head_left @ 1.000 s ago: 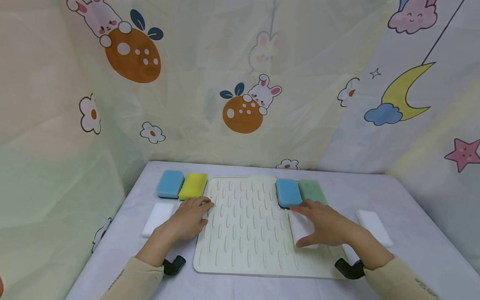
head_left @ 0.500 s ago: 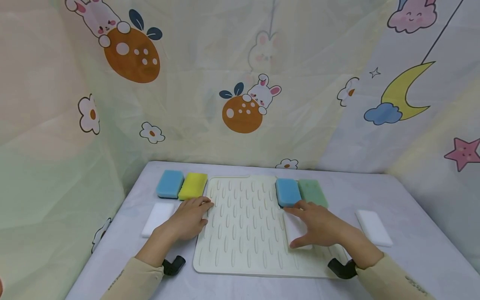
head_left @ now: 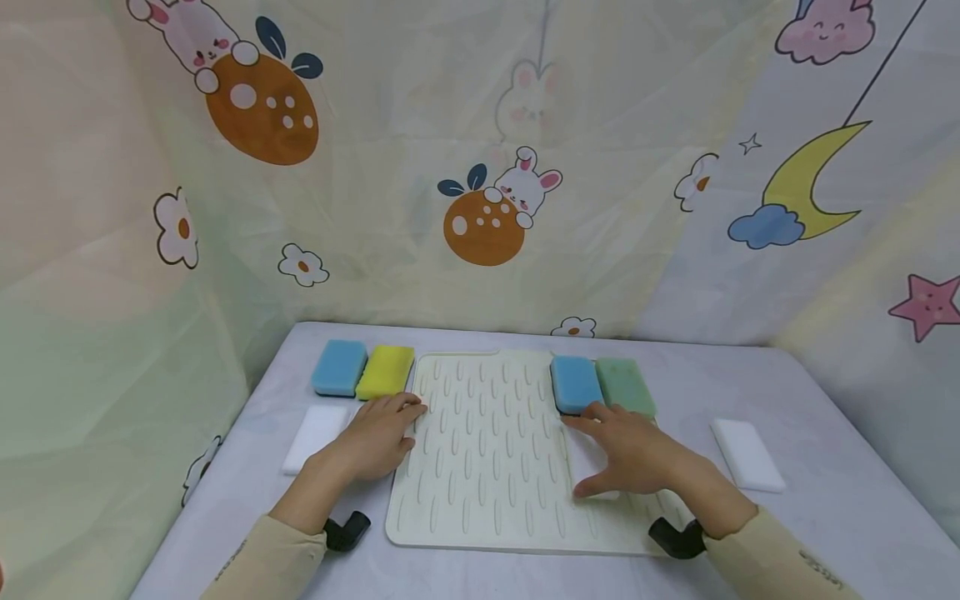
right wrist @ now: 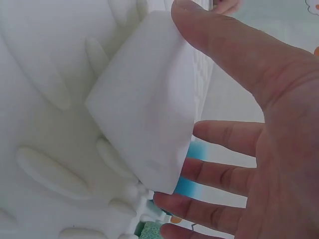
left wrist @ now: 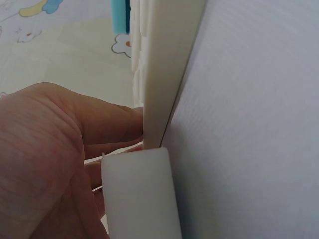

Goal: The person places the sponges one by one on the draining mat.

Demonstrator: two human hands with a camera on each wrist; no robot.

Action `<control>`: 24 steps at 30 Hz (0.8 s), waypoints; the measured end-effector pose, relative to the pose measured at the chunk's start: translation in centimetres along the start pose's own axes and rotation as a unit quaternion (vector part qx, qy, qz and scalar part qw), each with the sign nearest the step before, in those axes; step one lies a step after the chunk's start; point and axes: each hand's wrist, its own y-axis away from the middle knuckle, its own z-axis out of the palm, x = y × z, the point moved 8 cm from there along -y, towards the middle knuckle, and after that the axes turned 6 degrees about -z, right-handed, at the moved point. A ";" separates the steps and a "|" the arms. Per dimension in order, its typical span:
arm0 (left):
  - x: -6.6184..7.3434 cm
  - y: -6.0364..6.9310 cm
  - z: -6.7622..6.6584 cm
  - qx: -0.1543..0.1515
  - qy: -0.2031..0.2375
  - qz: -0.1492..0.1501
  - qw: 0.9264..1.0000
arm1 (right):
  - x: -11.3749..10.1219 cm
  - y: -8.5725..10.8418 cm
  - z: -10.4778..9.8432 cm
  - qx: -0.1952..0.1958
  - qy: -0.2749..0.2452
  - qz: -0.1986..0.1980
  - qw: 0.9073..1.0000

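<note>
The right hand (head_left: 630, 454) arches over the ribbed mat's (head_left: 487, 517) right part, pinching a white sponge block (head_left: 587, 460) lengthwise: thumb at the near end, index finger at the far end, other fingers spread. The left hand (head_left: 378, 433) rests its thumb and loosely extended fingers against the mat's left edge. Directly beyond the pinched block, a blue sponge (head_left: 576, 385) and a green sponge (head_left: 625, 387) occupy the mat's far right corner. By its far left corner, another blue sponge (head_left: 340, 368) touches a yellow sponge (head_left: 385, 372). White blocks (head_left: 315, 437) (head_left: 747, 456) lie toward the table's (head_left: 540, 579) left and right edges. Count: two blue, one yellow, one green, at least three white.
</note>
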 end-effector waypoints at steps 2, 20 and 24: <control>0.0 0.0 0.0 0.000 -0.002 0.000 1.000 | -0.1 -0.1 0.1 0.001 0.000 -0.003 1.000; 0.1 0.0 -0.1 -0.004 0.000 -0.001 1.000 | 0.0 0.4 -0.1 0.011 -0.006 -0.012 1.000; 0.1 0.0 -0.2 -0.003 0.000 0.000 1.000 | 0.0 0.6 -0.2 0.015 -0.003 -0.013 1.000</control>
